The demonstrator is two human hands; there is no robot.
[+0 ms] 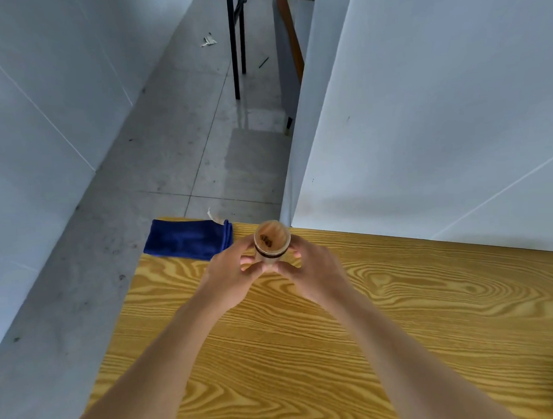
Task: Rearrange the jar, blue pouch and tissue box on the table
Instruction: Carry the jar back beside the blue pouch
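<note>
I hold the jar (272,243) between my left hand (232,275) and right hand (314,276), both grips curled round its base, at the counter's (402,315) far edge beside the blue pouch (187,239); a nudge could tip it off

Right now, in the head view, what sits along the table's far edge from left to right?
blue pouch at the far left corner → left hand → jar, gripped between both hands → right hand → white panel behind the table's far edge.
</note>
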